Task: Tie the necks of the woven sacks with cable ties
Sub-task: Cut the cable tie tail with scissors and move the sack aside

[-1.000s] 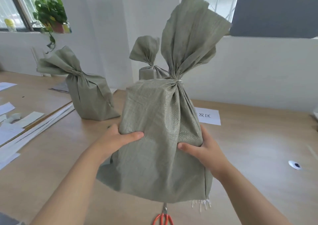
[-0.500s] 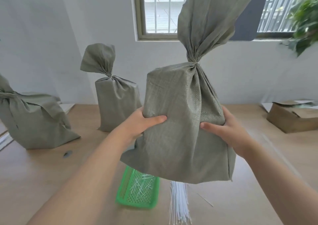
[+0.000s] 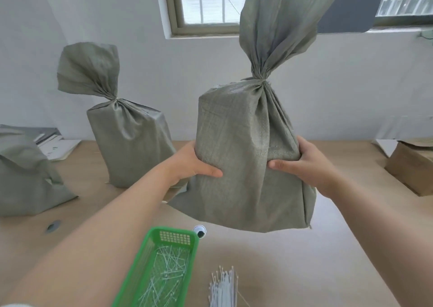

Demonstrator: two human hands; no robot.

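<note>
So left hand (image 3: 199, 163) and right hand (image 3: 311, 166) each grip a side of the woven sack (image 3: 246, 142), thumbs on the front, holding it upright above the wooden surface (image 3: 304, 264), neck already cinched. White wall and barred window (image 3: 203, 1) behind. Second sack (image 3: 131, 142) and third sack (image 3: 23, 177) stand left; green basket (image 3: 174, 232) and cable ties (image 3: 222, 290) lie underneath, cardboard box (image 3: 412, 168) far right

We are logging the nearest sack (image 3: 248, 156) as grey-green, a fine woven grid pattern showing across its face. The second sack (image 3: 133, 142) and third sack (image 3: 23, 177) are showing the same grey-green. The basket (image 3: 174, 231) is reading bright green with a lattice wall. The cable ties (image 3: 222, 290) are looking white. The counter (image 3: 293, 267) is showing pale tan, the box (image 3: 412, 170) cardboard brown.
</note>
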